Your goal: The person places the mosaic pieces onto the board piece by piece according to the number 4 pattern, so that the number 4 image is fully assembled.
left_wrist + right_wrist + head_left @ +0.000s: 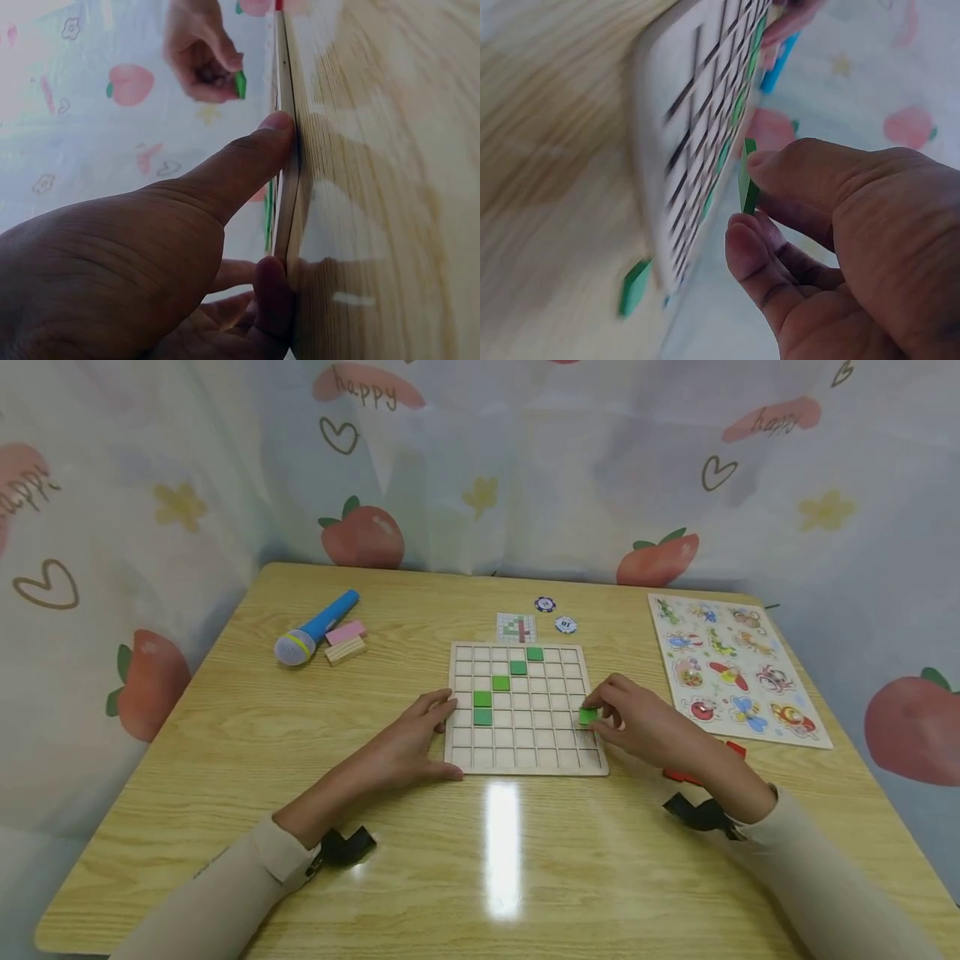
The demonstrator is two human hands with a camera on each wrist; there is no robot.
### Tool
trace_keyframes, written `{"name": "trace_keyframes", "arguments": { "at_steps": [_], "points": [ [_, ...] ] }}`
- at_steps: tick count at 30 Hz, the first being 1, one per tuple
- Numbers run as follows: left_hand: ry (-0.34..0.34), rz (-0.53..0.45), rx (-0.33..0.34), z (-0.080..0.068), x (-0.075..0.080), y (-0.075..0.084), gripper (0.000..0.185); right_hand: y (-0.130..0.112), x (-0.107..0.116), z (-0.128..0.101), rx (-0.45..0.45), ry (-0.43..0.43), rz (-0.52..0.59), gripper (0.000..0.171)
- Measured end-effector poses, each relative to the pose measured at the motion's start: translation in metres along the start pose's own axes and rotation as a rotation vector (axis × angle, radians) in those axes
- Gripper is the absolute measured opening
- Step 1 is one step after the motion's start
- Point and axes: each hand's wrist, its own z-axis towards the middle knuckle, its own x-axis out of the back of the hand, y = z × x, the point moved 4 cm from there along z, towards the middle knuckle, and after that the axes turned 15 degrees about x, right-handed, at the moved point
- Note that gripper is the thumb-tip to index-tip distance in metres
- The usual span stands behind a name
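Note:
A wooden grid board (pixel 525 760) lies in the middle of the table, with several green square tiles (pixel 500 683) in a slanting line of its cells. My left hand (pixel 401 739) rests against the board's left side, its straight thumb on the near edge by the corner and its fingers along the left edge. Over the board's right edge, my right hand (pixel 637 718) pinches a green square tile (pixel 748 180) between thumb and fingers. The tile is held above the surface. Another green tile (pixel 634 287) lies on the table beside the board in the right wrist view.
Behind the board lie a small pattern card (pixel 517 627) and two poker chips (pixel 566 625). A blue toy microphone (pixel 318 627), a pink block (pixel 346 632) and a wooden block (pixel 346 650) lie back left. An insect puzzle board (pixel 738 668) is at right; red pieces (pixel 735 749) sit under the right forearm.

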Motion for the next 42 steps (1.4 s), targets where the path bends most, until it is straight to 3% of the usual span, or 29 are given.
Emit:
{"name": "trace_keyframes", "arguments": {
  "at_steps": [4,9,14,20,30,36,39,42],
  "points": [
    [-0.002,0.012,-0.002,0.000,0.001,0.000,0.113,-0.022,-0.005,0.032,0.081,-0.063,0.035,0.022],
    [-0.004,0.003,-0.009,0.001,0.001,0.001,0.112,-0.038,-0.018,0.067,0.177,-0.094,0.056,0.011],
    [-0.002,0.001,-0.024,0.001,0.001,0.001,0.111,-0.042,-0.032,0.090,0.167,-0.148,0.076,0.006],
    [0.001,0.005,-0.029,0.002,0.001,0.001,0.111,-0.043,-0.039,0.098,0.164,-0.162,0.074,0.005],
    [-0.001,0.009,-0.017,0.001,0.001,0.001,0.112,-0.039,-0.049,0.099,0.167,-0.104,0.071,0.009],
    [-0.001,0.011,-0.016,0.001,-0.001,0.001,0.112,-0.038,-0.042,0.080,0.167,-0.066,0.053,0.016],
    [0.005,0.013,-0.021,0.001,-0.001,0.001,0.112,-0.033,-0.029,0.060,0.154,0.009,0.062,0.020],
    [0.011,0.015,-0.021,0.001,0.000,0.001,0.113,-0.021,-0.014,0.034,0.126,0.144,0.048,0.022]
  ]
}}
